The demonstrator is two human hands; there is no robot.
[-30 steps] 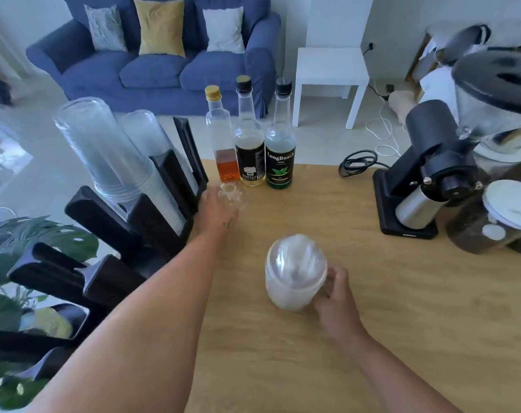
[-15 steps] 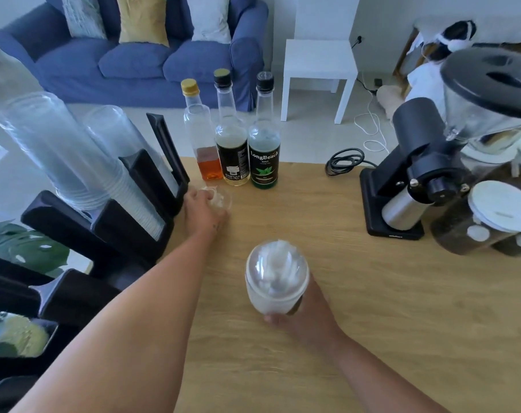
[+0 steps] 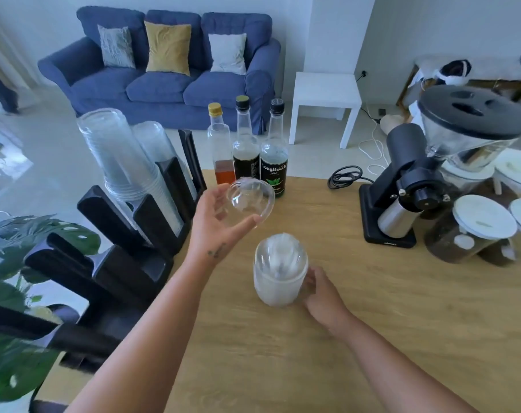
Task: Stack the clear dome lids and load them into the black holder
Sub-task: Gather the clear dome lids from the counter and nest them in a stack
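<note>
The left hand (image 3: pixel 214 222) holds one dome lid (image 3: pixel 250 201); the right hand (image 3: pixel 321 293) grips the lid stack (image 3: pixel 280 275) on the counter (image 3: pixel 372 323). Bottles (image 3: pixel 246 162) stand just behind, with the black holder (image 3: pixel 152 222) at frame left.

Single dome lid (image 3: pixel 250 201) is reading as clear, smooth, glossy plastic, catching bright highlights. Stack of lids (image 3: pixel 280 272): same plastic, the layers turning it milky. Black holder (image 3: pixel 152 222) is looking like matt black plastic. Table (image 3: pixel 372 338) is showing pale wood grain under a satin finish. Grinder (image 3: pixel 402 180) is presenting a matt black body and a brushed-metal cylinder (image 3: pixel 394 217). Bottles (image 3: pixel 247 150) are glinting, clear and glossy. Sofa (image 3: pixel 163 87) is showing blue woven cloth.
</note>
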